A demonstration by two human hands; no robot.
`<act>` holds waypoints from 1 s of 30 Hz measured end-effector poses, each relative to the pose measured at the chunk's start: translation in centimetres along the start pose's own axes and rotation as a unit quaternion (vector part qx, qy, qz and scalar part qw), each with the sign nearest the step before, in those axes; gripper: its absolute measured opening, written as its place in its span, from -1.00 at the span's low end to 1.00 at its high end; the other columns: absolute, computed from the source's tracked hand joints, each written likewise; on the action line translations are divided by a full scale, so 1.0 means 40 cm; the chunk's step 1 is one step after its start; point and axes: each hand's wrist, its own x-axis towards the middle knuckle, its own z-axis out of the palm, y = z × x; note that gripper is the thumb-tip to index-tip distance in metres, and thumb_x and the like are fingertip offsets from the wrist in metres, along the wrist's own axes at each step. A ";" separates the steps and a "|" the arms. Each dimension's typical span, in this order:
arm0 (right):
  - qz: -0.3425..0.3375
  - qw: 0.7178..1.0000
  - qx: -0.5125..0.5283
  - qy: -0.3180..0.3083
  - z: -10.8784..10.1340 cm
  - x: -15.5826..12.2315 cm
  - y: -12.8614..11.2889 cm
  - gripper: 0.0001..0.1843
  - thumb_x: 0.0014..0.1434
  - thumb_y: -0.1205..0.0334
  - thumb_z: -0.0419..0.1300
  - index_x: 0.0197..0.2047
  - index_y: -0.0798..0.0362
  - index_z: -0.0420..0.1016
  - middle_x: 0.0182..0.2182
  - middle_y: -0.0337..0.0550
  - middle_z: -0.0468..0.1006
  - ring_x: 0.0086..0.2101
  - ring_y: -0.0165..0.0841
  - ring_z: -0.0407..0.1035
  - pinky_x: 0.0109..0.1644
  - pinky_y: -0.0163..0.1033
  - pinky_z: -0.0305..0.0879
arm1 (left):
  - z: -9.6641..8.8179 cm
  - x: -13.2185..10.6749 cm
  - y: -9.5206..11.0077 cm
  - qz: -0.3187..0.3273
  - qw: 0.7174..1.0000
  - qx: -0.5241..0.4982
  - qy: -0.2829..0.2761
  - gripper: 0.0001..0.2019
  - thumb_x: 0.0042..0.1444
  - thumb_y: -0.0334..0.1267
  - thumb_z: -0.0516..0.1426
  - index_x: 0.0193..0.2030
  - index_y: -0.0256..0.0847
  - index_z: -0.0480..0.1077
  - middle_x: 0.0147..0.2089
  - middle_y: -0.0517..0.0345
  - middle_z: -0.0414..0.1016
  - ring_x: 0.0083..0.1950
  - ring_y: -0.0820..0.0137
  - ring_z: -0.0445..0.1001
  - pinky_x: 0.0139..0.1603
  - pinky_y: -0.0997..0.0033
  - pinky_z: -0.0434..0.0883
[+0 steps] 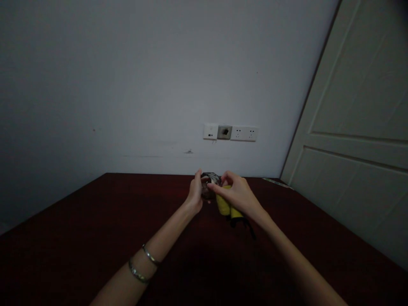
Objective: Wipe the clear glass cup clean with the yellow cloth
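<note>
Hands meet over the far middle of the dark red-brown wooden bench [95,238], close to its back edge. Our left hand [195,193] has its grip closed on a small dark round object [209,180] with a shiny rim, thumb and fingertips pinching its left side. Our right hand [237,195] closes its grip on the right side of the same piece, so both hands hold it just above the bench. A yellow cylindrical object [223,206] sits right under the right palm, touching it; we cannot tell whether it is held or rests on the bench. A black strap [245,224] trails from it toward the near edge. Two thin silver bracelets [145,263] circle the left forearm. Behind the bench stands a pale grey wall [127,85] with a white socket strip [230,132], and a cream panelled door [357,127] is past the right edge.
</note>
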 end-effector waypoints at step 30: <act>-0.303 0.947 0.102 -0.017 -0.010 -0.023 -0.030 -0.19 -0.13 0.14 0.42 0.11 -0.11 0.08 0.26 0.04 0.06 0.25 -0.14 0.04 0.27 0.05 0.11 | 0.013 -0.050 0.051 -0.049 0.984 -0.142 -0.100 -0.66 0.26 -0.11 -0.06 -0.36 -0.29 0.37 -0.51 0.14 0.46 -0.56 0.47 0.45 -0.53 0.53 0.40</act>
